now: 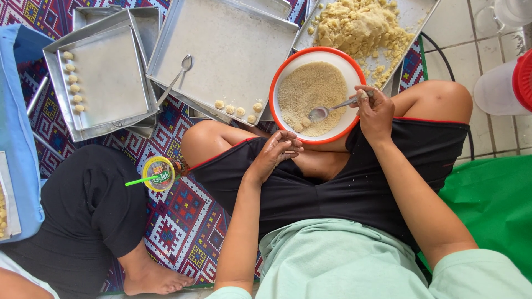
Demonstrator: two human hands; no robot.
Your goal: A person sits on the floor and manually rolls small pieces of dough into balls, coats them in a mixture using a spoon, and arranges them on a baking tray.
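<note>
A white bowl with an orange rim [275, 88] rests on my lap and holds pale crumbs with two small dough balls at the near side. My right hand [374, 112] grips the handle of a metal spoon [332, 108], whose tip lies in the crumbs. Resting on my left knee just below the bowl, my left hand [280, 149] has its fingers curled together; whether it holds anything I cannot tell.
A large metal tray [221, 50] carries several dough balls at its near edge and a second spoon [176, 77]. Another tray [105, 77] at left has a column of balls. A dough heap [357, 25] lies behind. A drink cup with a green straw [158, 173] stands beside another person's black-clad leg [83, 216].
</note>
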